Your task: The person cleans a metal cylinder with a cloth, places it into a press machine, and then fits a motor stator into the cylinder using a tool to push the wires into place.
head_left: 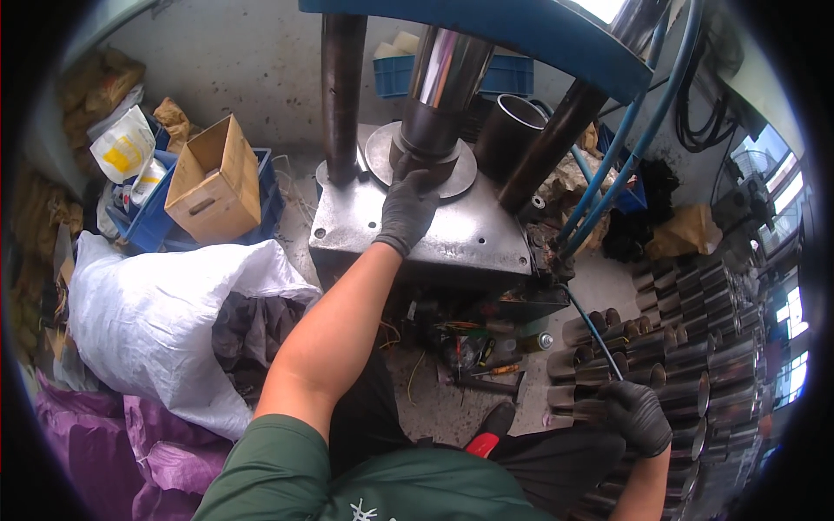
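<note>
My left hand [407, 208], in a dark glove, reaches up to a dark metal tube piece [427, 130] that stands on the round plate [378, 152] of a press. Its fingers rest on the tube's base. A shiny ram [450, 65] comes down into the tube from the blue press head [521, 30]. My right hand [638, 415], also gloved, is low on the right and is closed on the end of a metal tube [578, 411] at the edge of a stack of similar tubes [704, 347].
A white sack [152, 321] and purple bags [95, 443] lie to the left. A cardboard box [213, 178] sits in a blue crate behind them. Blue hoses [625, 148] run down the right of the press. Tools and wires [473, 352] litter the floor below the press table [469, 230].
</note>
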### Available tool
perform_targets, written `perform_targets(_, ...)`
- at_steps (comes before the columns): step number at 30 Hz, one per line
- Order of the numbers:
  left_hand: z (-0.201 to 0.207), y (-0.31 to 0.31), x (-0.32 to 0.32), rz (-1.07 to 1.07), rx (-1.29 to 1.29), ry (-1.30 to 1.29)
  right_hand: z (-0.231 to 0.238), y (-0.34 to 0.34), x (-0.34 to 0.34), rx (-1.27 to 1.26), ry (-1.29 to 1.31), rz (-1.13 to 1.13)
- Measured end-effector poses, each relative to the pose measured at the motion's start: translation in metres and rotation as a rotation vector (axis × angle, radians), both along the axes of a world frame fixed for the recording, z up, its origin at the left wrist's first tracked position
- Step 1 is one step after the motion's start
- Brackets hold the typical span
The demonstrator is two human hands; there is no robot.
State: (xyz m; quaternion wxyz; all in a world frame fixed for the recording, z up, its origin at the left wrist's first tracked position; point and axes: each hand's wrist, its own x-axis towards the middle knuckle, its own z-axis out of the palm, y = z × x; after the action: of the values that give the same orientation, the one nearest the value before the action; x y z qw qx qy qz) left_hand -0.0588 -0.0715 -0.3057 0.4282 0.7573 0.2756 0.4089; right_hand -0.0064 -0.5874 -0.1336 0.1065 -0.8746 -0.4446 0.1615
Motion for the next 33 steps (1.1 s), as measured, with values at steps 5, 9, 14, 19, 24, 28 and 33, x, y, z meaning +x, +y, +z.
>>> perform_targets(5,-0.006,0.001,-0.001,0.031,0.062,-0.036,0.001,-0.001,0.002,-0.068,0.026,0.059)
perform_targets(9,-0.005,0.002,0.001,-0.016,0.022,-0.051,-0.008,-0.006,0.003,0.082,0.022,-0.08)
perform_targets(14,0.001,-0.001,-0.001,0.011,0.024,0.008,-0.008,-0.006,0.009,0.048,0.05,0.03)
perform_targets(19,-0.007,0.005,0.002,-0.018,-0.001,-0.053,-0.011,-0.008,0.008,0.096,0.093,-0.061)
perform_targets(24,-0.005,0.003,0.003,-0.01,-0.014,-0.021,-0.015,-0.011,0.01,0.183,0.132,-0.182)
perform_targets(28,-0.004,0.002,0.003,0.021,0.041,-0.014,-0.008,-0.007,0.008,0.073,0.118,-0.042)
perform_targets(33,-0.004,0.003,0.002,-0.012,0.046,-0.047,-0.01,-0.009,0.007,0.12,0.051,-0.072)
